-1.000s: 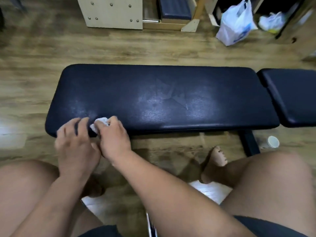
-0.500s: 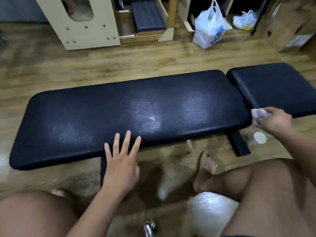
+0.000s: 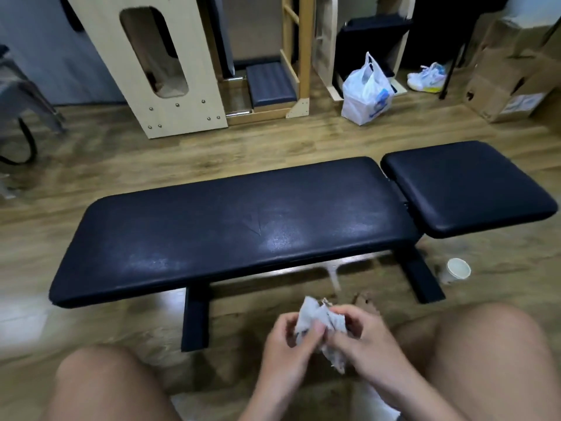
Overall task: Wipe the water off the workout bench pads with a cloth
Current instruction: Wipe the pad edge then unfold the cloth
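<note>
The wood-plank floor (image 3: 273,138) carries a workout bench with a long dark-blue padded vinyl pad (image 3: 230,226) and a short matching pad (image 3: 464,186) at its right end. Pale, shiny patches show on the long pad. The crumpled white cloth (image 3: 315,320) is clear of both pads, in front of the long pad's near edge. The left grip (image 3: 282,357) and right grip (image 3: 370,344) both pinch it. A white paper cup (image 3: 458,268) stands on the floor.

You can read no text here. The long pad (image 3: 227,208) bears a faint embossed mark, the plastic bag (image 3: 365,92) a blue print and the cardboard box (image 3: 498,83) a pale label, all too blurred to make out.
</note>
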The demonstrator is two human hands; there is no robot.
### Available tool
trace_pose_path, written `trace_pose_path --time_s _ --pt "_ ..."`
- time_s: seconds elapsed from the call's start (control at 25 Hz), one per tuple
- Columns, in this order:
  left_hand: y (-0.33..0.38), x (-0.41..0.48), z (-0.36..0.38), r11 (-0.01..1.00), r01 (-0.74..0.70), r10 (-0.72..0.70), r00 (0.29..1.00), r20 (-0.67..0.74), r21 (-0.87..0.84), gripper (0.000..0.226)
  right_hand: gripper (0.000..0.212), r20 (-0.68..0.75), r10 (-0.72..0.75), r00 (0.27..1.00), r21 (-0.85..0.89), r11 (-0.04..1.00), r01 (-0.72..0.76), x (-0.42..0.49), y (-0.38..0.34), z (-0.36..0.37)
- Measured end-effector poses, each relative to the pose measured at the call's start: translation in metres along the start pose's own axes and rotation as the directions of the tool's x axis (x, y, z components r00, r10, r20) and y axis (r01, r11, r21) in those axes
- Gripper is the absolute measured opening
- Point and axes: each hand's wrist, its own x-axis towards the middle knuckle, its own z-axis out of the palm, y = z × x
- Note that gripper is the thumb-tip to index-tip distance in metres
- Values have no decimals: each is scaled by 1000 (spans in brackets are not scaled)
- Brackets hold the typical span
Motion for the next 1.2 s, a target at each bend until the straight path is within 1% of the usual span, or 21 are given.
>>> trace_pose_path --time_s 0.08,0.12,0.2,0.24,0.32,0.4,0.48,0.56,0.6,0.68,0.72,0.76,0.8,0.88,0.96,1.0,1.04,1.08,1.12,1.16,1.2 --pt "-6 -9 -11 999 30 -29 999 40 -39 60 22 55 35 998 148 988 -43 -12 1 0" --pt "-6 -13 -17 996 38 -33 997 64 -77 59 24 85 66 994 242 967 -85 -16 2 0" --pt "-6 -19 -24 976 42 -32 998 47 -213 54 31 137 92 986 366 921 -137 -19 3 3" --pt "-4 -21 -27 956 40 -36 999 17 -292 48 30 126 100 987 393 909 -142 -18 2 3" --pt "-1 -26 -33 923 18 -35 999 -39 -384 38 16 72 103 992 441 889 -124 -17 -1 3" --pt "2 -29 -41 928 -16 -20 996 -91 -372 39 9 26 129 991 446 886 -127 -18 -5 4" --pt "2 -31 -49 946 -56 17 992 -123 -319 52 13 -38 98 994 374 924 -77 -16 -7 8" --pt "1 -34 -55 960 -64 38 994 -99 -272 63 20 -103 -15 995 284 958 44 -12 -12 13" --pt "0 -35 -59 974 -80 66 995 -70 -211 64 20 -123 -73 990 240 965 101 -12 -18 15" --pt "-4 -34 -68 986 -162 163 986 -28 41 43 19 -115 -174 978 127 974 188 -11 -29 19" --pt "-5 -33 -73 963 -198 206 978 -23 180 30 19 -90 -214 973 42 975 218 -10 -34 20" --pt "-6 -33 -76 934 -222 238 971 -22 280 23 18 -58 -248 967 -42 968 246 -8 -39 21" --pt "-5 -33 -80 915 -247 267 963 -21 320 22 16 -24 -274 961 -120 956 269 -7 -44 23" --pt "-3 -34 -84 894 -313 325 946 17 321 24 16 34 -309 950 -258 916 307 -10 -56 29" --pt "0 -38 -84 897 -347 321 937 136 274 21 15 89 -271 958 -333 899 285 -7 -74 32" --pt "3 -41 -84 914 -335 297 937 182 230 18 14 123 -220 968 -302 921 248 -3 -83 30" --pt "3 -43 -82 935 -315 280 938 204 163 18 13 173 -146 974 -175 969 176 1 -92 27" --pt "5 -45 -81 957 -280 260 945 201 80 18 18 243 -68 968 43 997 59 6 -98 24" --pt "10 -48 -78 972 -233 233 954 189 -26 16 35 316 13 949 292 950 -110 10 -99 22" --pt "15 -51 -75 975 -190 208 964 167 -116 14 53 378 86 922 464 844 -269 9 -94 21" --pt "22 -53 -73 969 -177 202 970 136 -174 13 65 420 154 894 533 756 -380 6 -81 21"
